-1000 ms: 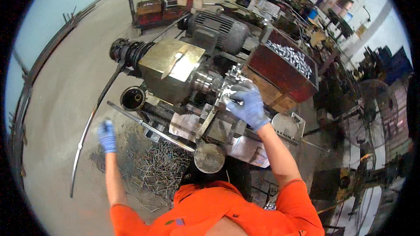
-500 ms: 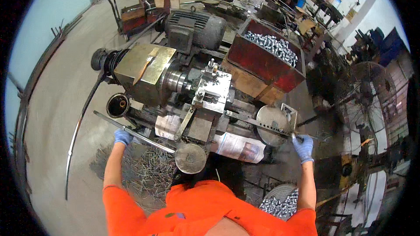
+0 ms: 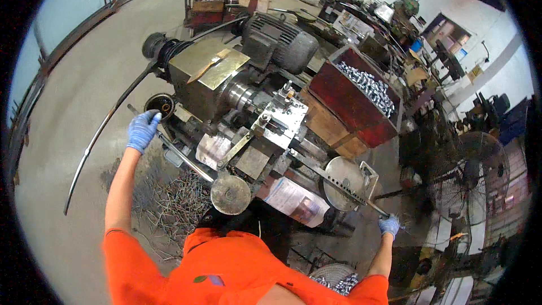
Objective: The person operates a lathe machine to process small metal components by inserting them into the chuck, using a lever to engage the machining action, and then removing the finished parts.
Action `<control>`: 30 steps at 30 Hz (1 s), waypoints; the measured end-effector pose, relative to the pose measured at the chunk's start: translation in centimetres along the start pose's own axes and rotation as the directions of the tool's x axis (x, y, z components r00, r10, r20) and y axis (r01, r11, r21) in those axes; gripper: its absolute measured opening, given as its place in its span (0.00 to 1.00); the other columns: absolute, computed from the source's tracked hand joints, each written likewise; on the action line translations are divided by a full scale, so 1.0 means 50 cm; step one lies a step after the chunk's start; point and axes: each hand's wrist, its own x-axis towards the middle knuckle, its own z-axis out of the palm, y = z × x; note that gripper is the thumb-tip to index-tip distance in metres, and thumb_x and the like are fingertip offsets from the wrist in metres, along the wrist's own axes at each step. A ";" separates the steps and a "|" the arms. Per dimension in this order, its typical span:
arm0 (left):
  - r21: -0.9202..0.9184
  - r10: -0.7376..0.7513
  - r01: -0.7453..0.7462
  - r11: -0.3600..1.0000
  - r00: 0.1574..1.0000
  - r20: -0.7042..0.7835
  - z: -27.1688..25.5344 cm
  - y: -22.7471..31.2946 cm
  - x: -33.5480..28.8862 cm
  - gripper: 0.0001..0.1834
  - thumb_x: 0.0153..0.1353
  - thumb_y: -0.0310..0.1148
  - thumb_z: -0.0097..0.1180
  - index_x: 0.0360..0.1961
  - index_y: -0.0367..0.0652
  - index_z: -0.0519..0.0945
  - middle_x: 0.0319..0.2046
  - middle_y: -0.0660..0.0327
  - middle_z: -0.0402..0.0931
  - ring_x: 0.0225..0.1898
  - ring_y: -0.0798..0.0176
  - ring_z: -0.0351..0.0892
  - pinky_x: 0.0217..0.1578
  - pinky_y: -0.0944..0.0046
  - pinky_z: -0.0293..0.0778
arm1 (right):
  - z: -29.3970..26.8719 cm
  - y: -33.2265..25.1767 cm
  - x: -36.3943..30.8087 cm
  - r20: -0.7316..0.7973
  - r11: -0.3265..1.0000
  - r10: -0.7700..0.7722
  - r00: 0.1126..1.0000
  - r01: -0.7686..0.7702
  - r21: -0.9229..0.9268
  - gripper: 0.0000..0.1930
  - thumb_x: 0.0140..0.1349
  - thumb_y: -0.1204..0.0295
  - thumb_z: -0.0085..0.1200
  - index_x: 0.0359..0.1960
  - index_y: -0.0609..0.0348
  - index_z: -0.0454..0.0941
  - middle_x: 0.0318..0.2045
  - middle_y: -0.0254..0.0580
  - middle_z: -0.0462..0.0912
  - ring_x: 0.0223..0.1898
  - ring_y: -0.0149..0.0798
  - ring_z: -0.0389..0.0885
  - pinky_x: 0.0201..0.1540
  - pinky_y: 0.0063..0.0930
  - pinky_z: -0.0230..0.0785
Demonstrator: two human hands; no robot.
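My left hand [image 3: 143, 131], in a blue knit glove, hovers across the long metal bar [image 3: 189, 161] on the lathe's left side. Its fingers curl together beside a dark round cup [image 3: 160, 105] with a yellowish ring inside; whatever they pinch is too small to make out. My gloved right hand [image 3: 389, 225] is wrapped around the rod end of a flat lever with holes [image 3: 333, 179], at lower right. Between the hands stands the lathe, with a bright chuck [image 3: 240, 95] and a metal tool slide [image 3: 280, 117].
A red bin [image 3: 339, 97] heaped with shiny metal parts stands behind the slide. Metal scraps [image 3: 175, 200] litter the floor below the bar. A round basket [image 3: 333, 271] of parts sits near my right arm. A fan [image 3: 471, 164] stands at right, a motor [image 3: 282, 39] behind the lathe.
My left hand has come up off its earlier grip on the bar, over toward the cup. My right hand has shifted outward with the lever's rod end. The whole view has tilted.
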 end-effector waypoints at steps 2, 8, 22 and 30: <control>-0.037 0.059 -0.059 0.998 0.998 0.004 0.047 0.017 0.011 0.17 0.58 0.47 0.50 0.36 0.45 0.80 0.32 0.51 0.78 0.36 0.49 0.78 0.37 0.54 0.72 | 0.023 0.013 -0.052 -0.032 0.997 0.021 0.999 -0.018 0.068 0.28 0.44 0.50 0.58 0.42 0.58 0.77 0.45 0.52 0.77 0.50 0.52 0.71 0.55 0.40 0.61; 0.060 -0.095 0.090 0.994 0.992 0.088 0.100 0.044 0.016 0.17 0.54 0.49 0.52 0.31 0.48 0.82 0.28 0.51 0.78 0.33 0.48 0.78 0.36 0.53 0.72 | 0.011 0.069 -0.357 0.003 0.959 0.216 0.976 -0.213 0.188 0.24 0.47 0.48 0.55 0.26 0.61 0.78 0.26 0.55 0.79 0.32 0.57 0.78 0.36 0.45 0.71; 0.074 -0.080 0.077 0.994 0.996 0.042 0.092 0.047 0.024 0.19 0.54 0.49 0.52 0.29 0.43 0.81 0.27 0.51 0.78 0.32 0.48 0.77 0.34 0.51 0.71 | 0.040 0.186 -0.598 0.263 0.825 0.543 0.797 -0.565 0.009 0.18 0.41 0.62 0.57 0.30 0.64 0.79 0.32 0.60 0.79 0.39 0.54 0.78 0.42 0.42 0.71; 0.090 -0.045 0.045 0.995 0.999 0.003 0.105 0.027 0.026 0.19 0.54 0.49 0.52 0.27 0.43 0.80 0.26 0.50 0.77 0.32 0.48 0.77 0.33 0.51 0.71 | 0.030 0.169 -0.606 0.249 0.864 0.490 0.836 -0.503 -0.011 0.16 0.43 0.62 0.55 0.28 0.62 0.80 0.32 0.57 0.79 0.38 0.55 0.78 0.41 0.42 0.72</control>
